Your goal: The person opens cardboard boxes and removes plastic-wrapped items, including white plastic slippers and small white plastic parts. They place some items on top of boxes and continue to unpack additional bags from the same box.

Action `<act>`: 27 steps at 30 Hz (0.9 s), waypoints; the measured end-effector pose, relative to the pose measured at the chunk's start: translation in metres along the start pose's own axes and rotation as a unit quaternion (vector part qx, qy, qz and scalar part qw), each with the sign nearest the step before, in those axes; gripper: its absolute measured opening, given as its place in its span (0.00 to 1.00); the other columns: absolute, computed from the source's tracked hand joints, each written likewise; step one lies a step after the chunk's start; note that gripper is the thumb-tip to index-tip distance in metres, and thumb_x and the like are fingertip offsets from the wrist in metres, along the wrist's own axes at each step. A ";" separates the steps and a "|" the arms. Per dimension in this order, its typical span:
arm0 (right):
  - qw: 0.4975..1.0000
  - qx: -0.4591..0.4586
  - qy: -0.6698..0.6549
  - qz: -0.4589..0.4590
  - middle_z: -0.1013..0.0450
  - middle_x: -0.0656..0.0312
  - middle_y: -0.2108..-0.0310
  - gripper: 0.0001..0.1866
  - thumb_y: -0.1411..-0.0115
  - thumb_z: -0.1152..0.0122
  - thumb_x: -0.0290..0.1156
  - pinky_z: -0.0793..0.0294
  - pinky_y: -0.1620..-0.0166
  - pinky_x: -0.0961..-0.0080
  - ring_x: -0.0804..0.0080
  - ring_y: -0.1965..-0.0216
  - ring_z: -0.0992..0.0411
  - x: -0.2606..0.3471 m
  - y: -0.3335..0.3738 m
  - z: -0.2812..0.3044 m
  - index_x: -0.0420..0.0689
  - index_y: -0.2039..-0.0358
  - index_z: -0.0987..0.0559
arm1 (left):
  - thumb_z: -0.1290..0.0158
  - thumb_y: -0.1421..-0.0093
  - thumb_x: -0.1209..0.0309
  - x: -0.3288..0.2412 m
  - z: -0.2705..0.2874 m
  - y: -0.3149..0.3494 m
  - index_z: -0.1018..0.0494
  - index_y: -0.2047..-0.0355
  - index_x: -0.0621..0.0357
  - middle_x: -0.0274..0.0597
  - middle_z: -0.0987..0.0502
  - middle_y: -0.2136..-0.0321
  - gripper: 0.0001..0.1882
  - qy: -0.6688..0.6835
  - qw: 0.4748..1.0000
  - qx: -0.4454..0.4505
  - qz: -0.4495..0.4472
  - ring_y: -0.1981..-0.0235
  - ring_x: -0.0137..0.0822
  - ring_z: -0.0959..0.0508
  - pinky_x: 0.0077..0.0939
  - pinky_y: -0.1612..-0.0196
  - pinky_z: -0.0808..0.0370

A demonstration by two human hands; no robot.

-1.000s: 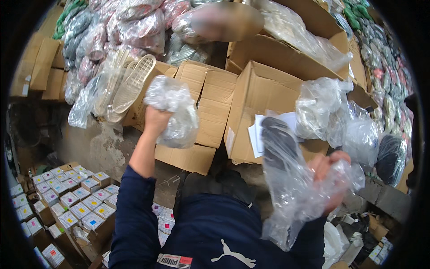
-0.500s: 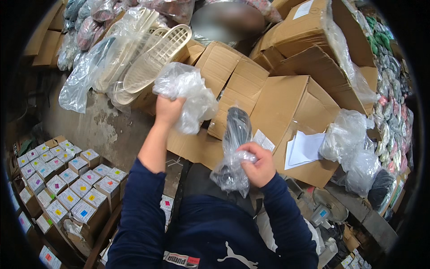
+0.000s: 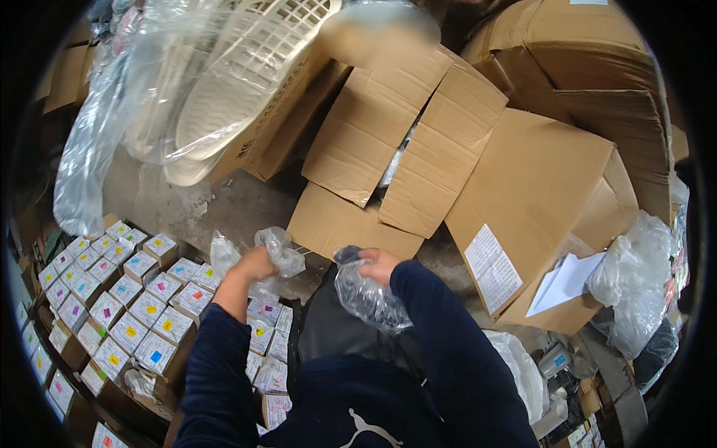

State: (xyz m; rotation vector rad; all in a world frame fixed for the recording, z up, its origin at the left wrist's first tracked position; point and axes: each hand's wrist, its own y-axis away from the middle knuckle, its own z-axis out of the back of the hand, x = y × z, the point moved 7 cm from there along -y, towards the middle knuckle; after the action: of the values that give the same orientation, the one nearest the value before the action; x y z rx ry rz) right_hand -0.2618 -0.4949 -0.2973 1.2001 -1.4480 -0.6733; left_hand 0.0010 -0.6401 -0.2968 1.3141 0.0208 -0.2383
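Note:
My left hand [image 3: 254, 265] is closed on a crumpled clear plastic bag [image 3: 282, 250], left of my lap and above the rows of labelled boxes. In front of my lap, my right hand [image 3: 379, 265] grips a clear plastic bag of black sole-shaped pieces [image 3: 370, 299]. A dark end of these pieces shows near my right fingertips; the rest is blurred behind the shiny film. Just beyond both hands lies a brown cardboard box [image 3: 373, 138], its flaps nearly meeting over a narrow gap with plastic inside.
Large cream shoe soles [image 3: 231, 104] in clear plastic lie at the upper left. Small boxes with white labels [image 3: 127, 328] fill the lower left. Another carton [image 3: 530, 179] stands at right, with white papers [image 3: 564, 284] and crumpled plastic bags [image 3: 635, 276] beside it.
Both hands have come down closer to my lap with their bags. The right hand's bag has turned from upright to slanting downward. My view has shifted, so the cream soles and cartons look larger.

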 end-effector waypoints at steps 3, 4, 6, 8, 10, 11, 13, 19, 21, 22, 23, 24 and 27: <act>0.996 0.057 -0.061 0.028 0.23 0.55 0.62 0.31 0.48 0.41 0.30 0.26 0.61 0.76 0.76 0.67 0.27 0.007 0.043 -0.019 0.38 0.42 0.30 | 0.39 0.56 0.72 0.029 -0.050 -0.043 0.27 0.50 0.69 0.53 0.21 0.55 0.30 0.253 0.967 0.023 0.031 0.52 0.46 0.22 0.32 0.47 0.28; 0.989 0.034 -0.078 0.122 0.24 0.59 0.64 0.28 0.47 0.44 0.27 0.28 0.62 0.78 0.79 0.68 0.28 0.023 0.067 -0.013 0.39 0.43 0.29 | 0.39 0.56 0.72 0.030 -0.057 -0.050 0.28 0.49 0.68 0.52 0.22 0.54 0.31 0.322 0.947 0.007 0.010 0.51 0.45 0.23 0.31 0.47 0.28; 0.986 0.081 -0.086 0.120 0.26 0.57 0.55 0.31 0.50 0.45 0.23 0.28 0.53 0.77 0.75 0.55 0.28 0.036 0.122 -0.002 0.42 0.42 0.30 | 0.39 0.56 0.73 0.032 -0.069 -0.046 0.31 0.46 0.67 0.49 0.23 0.51 0.33 0.405 0.914 -0.007 0.029 0.50 0.42 0.23 0.30 0.46 0.29; 0.987 0.106 -0.043 0.114 0.26 0.59 0.53 0.36 0.56 0.45 0.21 0.29 0.55 0.78 0.77 0.62 0.28 0.056 0.188 0.016 0.43 0.40 0.30 | 0.39 0.53 0.74 0.016 -0.059 -0.018 0.34 0.42 0.66 0.47 0.26 0.47 0.35 0.505 0.862 0.007 -0.043 0.46 0.39 0.26 0.30 0.44 0.31; 0.981 0.082 -0.074 0.158 0.25 0.64 0.66 0.38 0.58 0.44 0.21 0.31 0.60 0.80 0.80 0.69 0.30 0.090 0.236 0.026 0.40 0.40 0.31 | 0.40 0.51 0.74 -0.016 -0.032 0.012 0.34 0.42 0.66 0.46 0.26 0.46 0.34 0.544 0.830 -0.020 -0.122 0.45 0.38 0.26 0.31 0.43 0.31; 0.980 0.105 -0.106 0.130 0.25 0.65 0.70 0.38 0.59 0.44 0.22 0.32 0.62 0.81 0.80 0.70 0.30 0.102 0.261 0.029 0.38 0.41 0.30 | 0.40 0.49 0.72 -0.038 -0.013 0.020 0.34 0.41 0.64 0.45 0.27 0.46 0.34 0.498 0.850 -0.026 -0.171 0.45 0.39 0.27 0.34 0.42 0.32; 0.989 0.086 -0.079 0.095 0.25 0.61 0.64 0.35 0.58 0.44 0.23 0.31 0.58 0.77 0.76 0.65 0.29 0.121 0.292 0.039 0.39 0.43 0.27 | 0.41 0.48 0.69 -0.104 0.031 0.014 0.31 0.45 0.64 0.48 0.25 0.48 0.29 0.356 0.876 -0.072 -0.318 0.46 0.41 0.25 0.35 0.42 0.31; 0.937 -0.270 0.005 0.223 0.23 0.54 0.57 0.22 0.52 0.45 0.22 0.30 0.49 0.74 0.66 0.54 0.25 0.130 0.302 0.065 0.37 0.53 0.23 | 0.45 0.48 0.65 -0.213 0.081 -0.103 0.23 0.55 0.67 0.62 0.23 0.54 0.22 0.066 0.984 -0.087 -0.138 0.52 0.55 0.23 0.39 0.48 0.27; 0.881 -0.405 0.106 0.219 0.22 0.53 0.61 0.18 0.52 0.44 0.20 0.26 0.52 0.73 0.59 0.57 0.22 0.111 0.275 0.082 0.38 0.58 0.22 | 0.45 0.48 0.65 -0.231 0.090 -0.110 0.23 0.56 0.68 0.63 0.23 0.56 0.22 0.063 0.978 -0.145 -0.138 0.53 0.55 0.22 0.40 0.50 0.26; 0.837 -0.450 0.137 0.278 0.22 0.51 0.63 0.18 0.52 0.44 0.20 0.24 0.55 0.71 0.57 0.59 0.21 0.109 0.257 0.092 0.40 0.57 0.22 | 0.45 0.48 0.65 -0.234 0.092 -0.107 0.23 0.57 0.68 0.63 0.22 0.57 0.22 0.061 0.978 -0.150 -0.132 0.54 0.55 0.21 0.40 0.50 0.26; 0.823 -0.470 0.135 0.288 0.22 0.49 0.61 0.18 0.52 0.43 0.21 0.24 0.56 0.69 0.54 0.59 0.21 0.100 0.238 0.103 0.40 0.57 0.22 | 0.45 0.49 0.65 -0.235 0.094 -0.099 0.23 0.57 0.68 0.63 0.22 0.57 0.22 0.075 0.977 -0.142 -0.142 0.54 0.55 0.22 0.40 0.50 0.26; 0.811 -0.488 0.109 0.303 0.22 0.50 0.62 0.16 0.50 0.44 0.21 0.26 0.51 0.70 0.60 0.56 0.23 0.093 0.215 0.116 0.36 0.58 0.23 | 0.45 0.49 0.65 -0.233 0.097 -0.090 0.23 0.56 0.68 0.63 0.22 0.57 0.22 0.086 0.980 -0.107 -0.145 0.54 0.55 0.22 0.39 0.50 0.26; 0.842 -0.523 0.066 0.115 0.23 0.47 0.60 0.18 0.48 0.40 0.26 0.27 0.50 0.65 0.53 0.55 0.24 0.060 0.148 0.148 0.38 0.55 0.23 | 0.45 0.50 0.71 -0.226 0.123 -0.036 0.25 0.53 0.64 0.53 0.20 0.58 0.22 0.143 0.956 -0.101 -0.237 0.52 0.46 0.22 0.34 0.48 0.28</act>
State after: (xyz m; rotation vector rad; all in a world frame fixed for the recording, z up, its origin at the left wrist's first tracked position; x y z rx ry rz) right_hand -0.4418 -0.5315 -0.1803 0.1949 -0.8344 -0.9929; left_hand -0.2405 -0.7298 -0.2653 1.1132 0.5977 -0.4400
